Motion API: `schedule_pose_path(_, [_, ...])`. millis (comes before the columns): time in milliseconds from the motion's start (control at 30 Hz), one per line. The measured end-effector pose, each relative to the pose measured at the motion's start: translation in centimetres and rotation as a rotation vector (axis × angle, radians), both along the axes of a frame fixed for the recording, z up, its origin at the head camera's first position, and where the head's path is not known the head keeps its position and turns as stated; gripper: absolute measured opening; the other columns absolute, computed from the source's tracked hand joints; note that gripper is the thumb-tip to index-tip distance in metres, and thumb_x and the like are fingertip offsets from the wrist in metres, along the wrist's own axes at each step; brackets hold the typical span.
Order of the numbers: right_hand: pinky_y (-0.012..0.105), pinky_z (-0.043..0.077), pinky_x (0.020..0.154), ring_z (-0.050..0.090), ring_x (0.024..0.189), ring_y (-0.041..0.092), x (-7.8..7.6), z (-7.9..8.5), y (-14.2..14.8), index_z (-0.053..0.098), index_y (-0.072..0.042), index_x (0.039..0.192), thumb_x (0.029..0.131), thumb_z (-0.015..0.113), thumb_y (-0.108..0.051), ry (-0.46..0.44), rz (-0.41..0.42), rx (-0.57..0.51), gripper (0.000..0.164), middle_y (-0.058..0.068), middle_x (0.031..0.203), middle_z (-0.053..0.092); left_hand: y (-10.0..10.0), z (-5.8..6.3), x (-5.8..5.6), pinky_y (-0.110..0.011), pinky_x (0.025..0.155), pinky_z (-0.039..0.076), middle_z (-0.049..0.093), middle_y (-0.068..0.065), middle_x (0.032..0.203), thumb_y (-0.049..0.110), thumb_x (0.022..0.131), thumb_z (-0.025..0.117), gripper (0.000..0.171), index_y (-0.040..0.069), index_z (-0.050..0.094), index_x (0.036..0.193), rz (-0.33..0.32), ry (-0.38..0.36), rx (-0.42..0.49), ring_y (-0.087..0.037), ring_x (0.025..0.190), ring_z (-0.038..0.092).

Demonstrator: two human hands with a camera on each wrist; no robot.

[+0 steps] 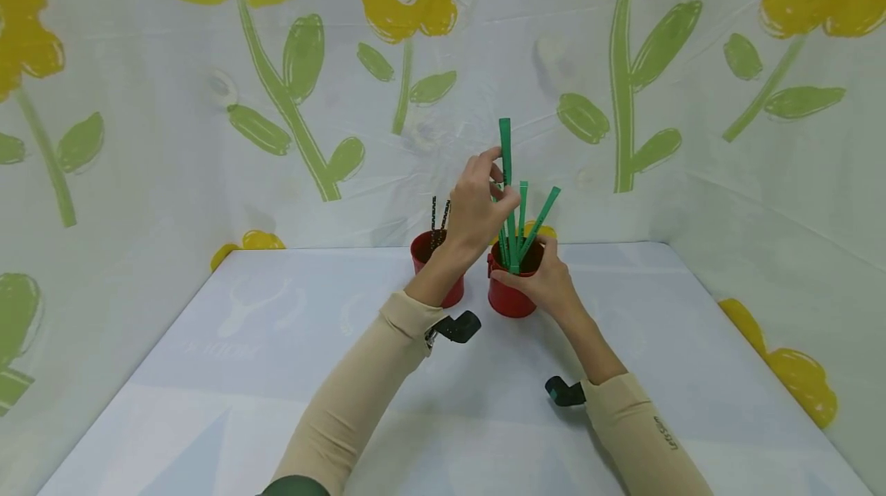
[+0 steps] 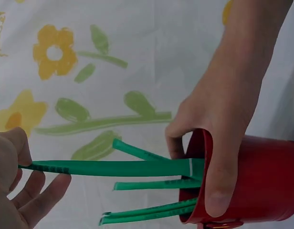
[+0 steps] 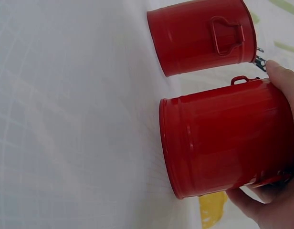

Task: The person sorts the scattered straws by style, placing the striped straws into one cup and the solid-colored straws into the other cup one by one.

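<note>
My left hand (image 1: 477, 200) pinches the upper end of a long, flat green stick packet (image 2: 128, 168) with dark print. Its lower end reaches into a red metal bucket (image 1: 511, 302), overlapping the rim in the left wrist view. Several more green stick packets (image 1: 543, 215) lean inside that bucket, their lower parts hidden. Around the bucket's upper part, my right hand (image 1: 554, 281) grips the rim, thumb along the near side. From the right wrist view the bucket (image 3: 228, 138) stands upright on the table, small handles on its sides.
Just left stands a second red bucket (image 1: 453, 296) with thin dark speckled sticks (image 1: 434, 219) in it, partly behind my left forearm. Both buckets are near the back edge of the white table (image 1: 277, 327). A flower-printed sheet (image 1: 484, 81) hangs behind.
</note>
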State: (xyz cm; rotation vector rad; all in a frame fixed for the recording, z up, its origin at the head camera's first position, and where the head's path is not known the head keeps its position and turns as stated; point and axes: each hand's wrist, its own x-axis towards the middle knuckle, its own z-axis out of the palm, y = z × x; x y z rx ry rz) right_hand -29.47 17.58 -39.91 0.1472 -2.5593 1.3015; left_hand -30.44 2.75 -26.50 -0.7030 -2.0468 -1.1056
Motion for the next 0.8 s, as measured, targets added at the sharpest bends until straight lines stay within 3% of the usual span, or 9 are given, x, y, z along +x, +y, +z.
schedule_pose_path(467, [0.049, 0.049, 0.088, 0.045, 0.121, 0.027, -0.3, -0.2, 0.0, 0.018, -0.021, 0.134, 0.061, 0.071, -0.061, 0.006, 0.008, 0.005, 0.099, 0.005, 0.133, 0.043, 0.6, -3.4, -1.0, -0.016, 0.057, 0.047, 0.054, -0.005, 0.091, 0.010, 0.081, 0.057, 0.049, 0.007, 0.045, 0.129, -0.010, -0.088, -0.067, -0.008, 0.071, 0.060])
schedule_pose_path(800, [0.048, 0.049, 0.087, 0.044, 0.121, 0.025, -0.1, -0.1, 0.0, 0.018, -0.023, 0.133, 0.061, 0.072, -0.059, 0.029, 0.015, 0.003, 0.097, 0.004, 0.133, 0.043, 1.1, -4.6, -1.0, -0.015, 0.061, 0.049, 0.055, -0.004, 0.089, 0.010, 0.082, 0.058, 0.053, 0.009, 0.042, 0.132, -0.022, -0.116, -0.110, -0.008, 0.072, 0.060])
